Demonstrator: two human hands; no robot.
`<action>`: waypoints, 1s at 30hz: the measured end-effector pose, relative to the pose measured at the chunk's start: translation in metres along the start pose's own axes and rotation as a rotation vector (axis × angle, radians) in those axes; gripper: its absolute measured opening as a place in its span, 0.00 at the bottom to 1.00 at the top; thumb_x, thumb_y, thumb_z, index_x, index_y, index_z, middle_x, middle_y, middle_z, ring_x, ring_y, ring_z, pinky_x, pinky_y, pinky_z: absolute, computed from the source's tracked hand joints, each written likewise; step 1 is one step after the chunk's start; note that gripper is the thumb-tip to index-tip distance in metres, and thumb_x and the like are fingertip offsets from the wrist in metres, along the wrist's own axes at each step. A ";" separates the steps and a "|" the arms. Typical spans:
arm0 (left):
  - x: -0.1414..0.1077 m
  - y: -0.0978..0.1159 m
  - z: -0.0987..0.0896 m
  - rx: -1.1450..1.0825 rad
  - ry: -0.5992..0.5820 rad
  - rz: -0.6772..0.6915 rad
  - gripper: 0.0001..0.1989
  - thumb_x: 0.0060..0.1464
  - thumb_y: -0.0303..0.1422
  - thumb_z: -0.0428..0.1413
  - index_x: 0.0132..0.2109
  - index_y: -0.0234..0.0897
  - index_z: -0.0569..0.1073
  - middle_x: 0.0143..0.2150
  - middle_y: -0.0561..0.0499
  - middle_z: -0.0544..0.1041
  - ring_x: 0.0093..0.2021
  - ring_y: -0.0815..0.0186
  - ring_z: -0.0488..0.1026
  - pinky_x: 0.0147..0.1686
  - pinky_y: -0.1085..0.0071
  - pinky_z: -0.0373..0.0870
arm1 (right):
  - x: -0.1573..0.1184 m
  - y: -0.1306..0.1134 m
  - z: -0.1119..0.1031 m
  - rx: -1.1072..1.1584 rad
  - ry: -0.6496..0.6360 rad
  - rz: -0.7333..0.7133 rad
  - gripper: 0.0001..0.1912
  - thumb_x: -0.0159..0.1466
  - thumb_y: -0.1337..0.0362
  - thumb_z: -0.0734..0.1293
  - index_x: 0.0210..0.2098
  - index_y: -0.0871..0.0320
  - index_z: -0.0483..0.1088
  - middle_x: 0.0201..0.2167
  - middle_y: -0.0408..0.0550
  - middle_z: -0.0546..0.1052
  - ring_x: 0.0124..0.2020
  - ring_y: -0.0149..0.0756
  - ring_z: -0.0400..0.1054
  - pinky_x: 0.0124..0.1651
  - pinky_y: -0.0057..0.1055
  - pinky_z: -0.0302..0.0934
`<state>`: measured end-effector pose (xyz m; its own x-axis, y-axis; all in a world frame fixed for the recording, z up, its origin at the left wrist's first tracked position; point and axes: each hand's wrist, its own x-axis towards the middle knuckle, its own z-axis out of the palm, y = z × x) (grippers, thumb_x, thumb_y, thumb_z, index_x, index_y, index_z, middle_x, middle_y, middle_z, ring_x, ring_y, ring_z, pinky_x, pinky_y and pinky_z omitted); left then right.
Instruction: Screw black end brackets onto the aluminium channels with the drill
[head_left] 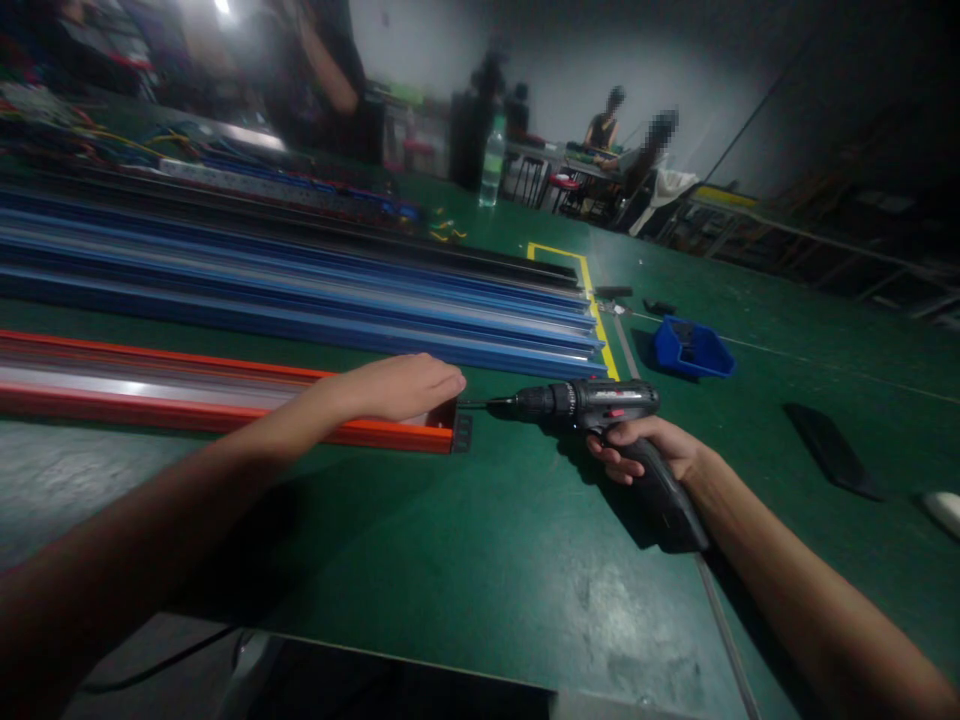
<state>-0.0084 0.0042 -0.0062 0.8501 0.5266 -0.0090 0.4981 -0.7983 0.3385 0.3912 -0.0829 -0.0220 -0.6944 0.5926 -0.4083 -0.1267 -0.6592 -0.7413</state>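
A long orange rail (397, 434) lies on the green table, with a black end cap (463, 433) at its right end. Across the top of the rail near that end rests my left hand (409, 387), its fingers pressed together over the channel; whether they grip anything is hidden. My right hand (637, 447) is wrapped round the handle of a black power drill (615, 398). The drill points left, and its thin bit meets the end cap just beside my left fingertips.
Several blue rails (450, 310) lie behind the orange one. A blue bin (694, 348) with dark small parts and a black flat object (832, 450) are at the right. A bottle (491, 165) stands farther back; people are in the background.
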 end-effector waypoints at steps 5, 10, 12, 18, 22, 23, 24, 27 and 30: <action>0.000 -0.003 0.002 0.001 0.012 0.018 0.18 0.72 0.37 0.41 0.36 0.39 0.70 0.35 0.49 0.76 0.33 0.63 0.72 0.36 0.67 0.63 | 0.000 0.000 -0.001 0.007 -0.011 0.008 0.08 0.64 0.68 0.71 0.41 0.68 0.76 0.29 0.46 0.76 0.20 0.23 0.65 0.30 0.26 0.69; 0.000 -0.003 0.001 -0.007 0.002 0.012 0.19 0.73 0.38 0.41 0.35 0.39 0.69 0.35 0.49 0.76 0.33 0.63 0.72 0.36 0.66 0.62 | -0.001 0.000 -0.001 0.018 -0.025 0.013 0.10 0.65 0.67 0.71 0.43 0.69 0.77 0.31 0.47 0.77 0.20 0.24 0.67 0.31 0.27 0.70; 0.000 -0.003 0.001 -0.007 -0.002 0.011 0.19 0.73 0.39 0.40 0.35 0.39 0.69 0.35 0.49 0.76 0.33 0.63 0.71 0.36 0.66 0.62 | 0.000 0.000 0.001 0.006 -0.040 0.003 0.11 0.65 0.66 0.71 0.43 0.69 0.77 0.33 0.50 0.79 0.22 0.26 0.70 0.33 0.28 0.72; 0.001 0.001 -0.001 -0.037 -0.013 -0.019 0.21 0.73 0.39 0.39 0.35 0.39 0.68 0.34 0.49 0.76 0.33 0.63 0.71 0.36 0.66 0.61 | -0.001 -0.001 0.003 -0.011 -0.032 0.045 0.21 0.63 0.64 0.72 0.54 0.68 0.76 0.52 0.63 0.82 0.33 0.34 0.80 0.41 0.31 0.76; 0.000 0.002 -0.002 -0.033 -0.019 -0.030 0.22 0.74 0.40 0.38 0.35 0.39 0.68 0.34 0.49 0.76 0.33 0.63 0.70 0.36 0.66 0.61 | -0.002 -0.001 0.002 -0.001 -0.010 0.013 0.15 0.63 0.67 0.72 0.48 0.69 0.78 0.45 0.61 0.84 0.31 0.32 0.79 0.39 0.29 0.76; 0.000 0.002 -0.002 -0.028 -0.019 -0.033 0.22 0.74 0.40 0.38 0.35 0.39 0.69 0.34 0.49 0.76 0.33 0.63 0.70 0.36 0.66 0.61 | -0.002 -0.002 0.002 -0.005 -0.012 -0.003 0.14 0.63 0.67 0.73 0.46 0.70 0.78 0.43 0.60 0.84 0.29 0.31 0.78 0.38 0.29 0.76; 0.000 0.002 -0.002 -0.022 -0.018 -0.031 0.22 0.74 0.40 0.38 0.35 0.39 0.69 0.34 0.49 0.76 0.33 0.63 0.70 0.35 0.66 0.60 | -0.001 -0.002 0.003 -0.010 -0.019 -0.016 0.13 0.63 0.68 0.73 0.45 0.70 0.79 0.41 0.59 0.84 0.28 0.30 0.77 0.37 0.28 0.76; 0.000 0.001 -0.001 -0.004 -0.016 -0.015 0.21 0.74 0.39 0.38 0.36 0.39 0.69 0.35 0.49 0.76 0.33 0.63 0.71 0.35 0.66 0.60 | 0.001 -0.003 0.004 -0.019 -0.040 -0.026 0.12 0.63 0.68 0.72 0.43 0.70 0.80 0.39 0.57 0.84 0.26 0.28 0.75 0.36 0.28 0.75; 0.000 0.000 -0.001 0.013 -0.015 0.000 0.21 0.74 0.37 0.39 0.36 0.38 0.70 0.35 0.49 0.76 0.32 0.64 0.71 0.35 0.67 0.61 | 0.002 -0.003 0.005 -0.018 -0.059 -0.029 0.11 0.63 0.68 0.72 0.42 0.71 0.80 0.37 0.55 0.83 0.26 0.27 0.73 0.35 0.27 0.75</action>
<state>-0.0085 0.0043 -0.0054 0.8523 0.5225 -0.0230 0.5005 -0.8020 0.3259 0.3866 -0.0819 -0.0177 -0.7316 0.5821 -0.3548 -0.1349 -0.6337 -0.7617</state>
